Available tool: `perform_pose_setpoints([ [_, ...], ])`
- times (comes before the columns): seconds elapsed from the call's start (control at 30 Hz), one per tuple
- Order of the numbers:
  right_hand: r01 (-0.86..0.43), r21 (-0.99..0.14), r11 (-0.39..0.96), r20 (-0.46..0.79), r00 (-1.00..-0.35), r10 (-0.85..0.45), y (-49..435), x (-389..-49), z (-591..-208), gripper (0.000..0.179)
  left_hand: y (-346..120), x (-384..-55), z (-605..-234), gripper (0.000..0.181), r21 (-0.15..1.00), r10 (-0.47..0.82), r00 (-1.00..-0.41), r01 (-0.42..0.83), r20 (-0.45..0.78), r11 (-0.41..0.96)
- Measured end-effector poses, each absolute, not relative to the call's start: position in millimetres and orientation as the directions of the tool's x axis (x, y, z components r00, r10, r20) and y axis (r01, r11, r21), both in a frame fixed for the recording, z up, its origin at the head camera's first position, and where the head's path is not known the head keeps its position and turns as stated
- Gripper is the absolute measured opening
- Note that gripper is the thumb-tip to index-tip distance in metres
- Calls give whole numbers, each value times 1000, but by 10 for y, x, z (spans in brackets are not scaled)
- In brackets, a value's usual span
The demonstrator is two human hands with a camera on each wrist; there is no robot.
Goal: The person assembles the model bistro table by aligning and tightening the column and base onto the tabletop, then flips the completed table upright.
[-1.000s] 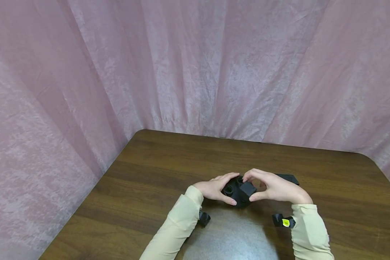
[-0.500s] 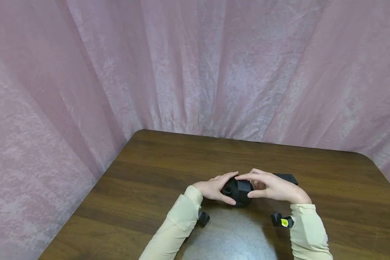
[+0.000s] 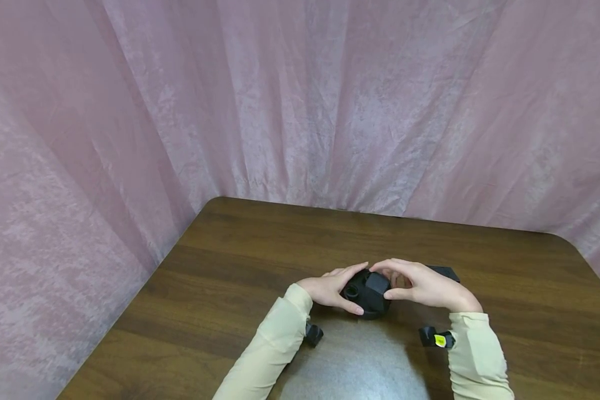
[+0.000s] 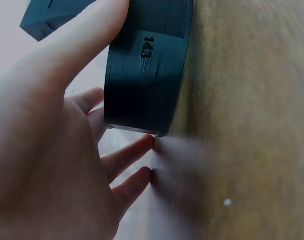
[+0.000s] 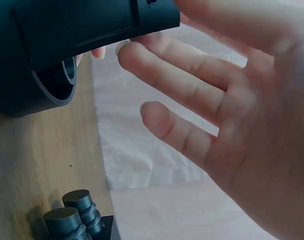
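A black round plastic piece (image 3: 371, 304) with a round hole in its top stands on the table. The left hand (image 3: 330, 290) grips its side between thumb and fingers; in the left wrist view its curved wall (image 4: 141, 85) carries small engraved characters. On top of the piece, toward the right, is a black angular block (image 3: 377, 282). The right hand (image 3: 422, 284) pinches this block between thumb and index finger. In the right wrist view the block (image 5: 106, 22) juts out past the round piece, whose hollow rim (image 5: 56, 101) shows below, while the other right fingers extend underneath.
A flat black piece (image 3: 445, 272) lies behind the right hand. The right wrist view shows ribbed black pegs (image 5: 66, 220) on a black base. Brown wooden table (image 3: 260, 244) all around; a pink curtain (image 3: 300, 111) hangs along its back and left edges.
The right index finger, stretched left across the round piece half a second ago, has drawn back to the block. The block sits at a different angle, its top face now showing. The left hand stays put.
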State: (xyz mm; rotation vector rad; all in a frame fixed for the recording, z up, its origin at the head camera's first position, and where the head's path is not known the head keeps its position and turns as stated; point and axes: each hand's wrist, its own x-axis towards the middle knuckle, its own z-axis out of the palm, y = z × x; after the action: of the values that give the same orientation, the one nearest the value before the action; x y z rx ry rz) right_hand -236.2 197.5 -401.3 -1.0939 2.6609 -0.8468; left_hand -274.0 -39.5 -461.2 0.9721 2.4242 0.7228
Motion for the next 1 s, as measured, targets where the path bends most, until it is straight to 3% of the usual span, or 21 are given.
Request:
perform_pose_setpoints([
  [0.17, -525, -564, 637, 27, -783, -622, 1957, -2365, -4010, 46, -390, -2742, -4627, 97, 603, 721, -665, 498, -195, 623],
  [0.43, -474, -604, 641, -17, -796, -605, 1977, -2358, -4051, 45, -386, -2730, -4658, 96, 608, 704, -677, 471, -216, 639],
  [0.7, -471, -652, 594, -47, -757, -652, 2121, -2332, -4018, 66, -394, -2729, -4649, 95, 614, 701, -675, 459, -229, 642],
  [1.0, -482, -638, 601, -95, -725, -682, 2174, -2297, -3925, 51, -394, -2741, -4593, 95, 607, 717, -669, 492, -194, 624],
])
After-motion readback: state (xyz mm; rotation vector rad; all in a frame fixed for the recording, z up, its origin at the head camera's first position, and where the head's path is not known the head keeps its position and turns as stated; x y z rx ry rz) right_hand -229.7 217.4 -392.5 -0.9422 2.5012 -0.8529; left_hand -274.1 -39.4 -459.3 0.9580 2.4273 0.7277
